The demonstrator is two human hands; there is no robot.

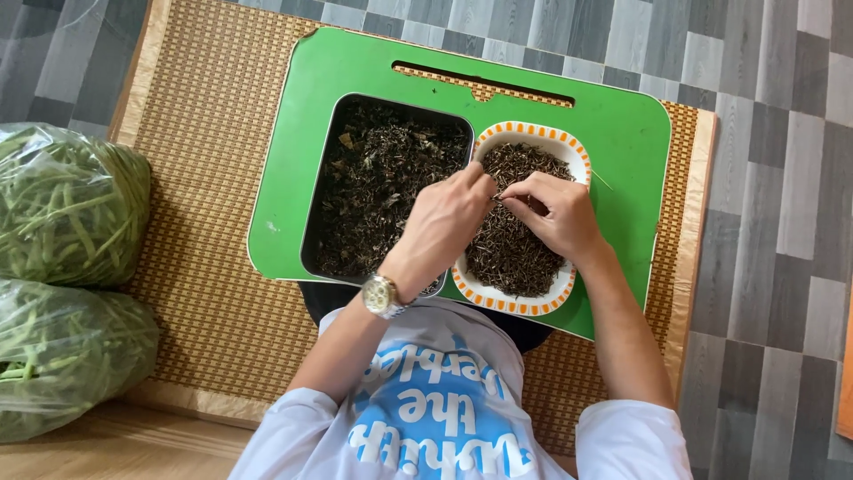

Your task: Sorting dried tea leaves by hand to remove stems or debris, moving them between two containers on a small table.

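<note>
Stem [498,196], thin and dark, is pinched between our left hand [444,222] and right hand [555,213], fingertips meeting over the far end of the orange-rimmed dish [524,307]. Its long axis runs hand to hand; both sit equally near. Count: one dish of dried stems, one black tray [311,240] of dried leaves just left, both on one green lap table [622,133]. Two bags of green beans [62,204] lie well apart, off the mat's left edge.

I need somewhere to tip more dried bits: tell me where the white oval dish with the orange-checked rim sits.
The white oval dish sits on the green tray, right of the dark rectangular tin, under both hands.
</note>
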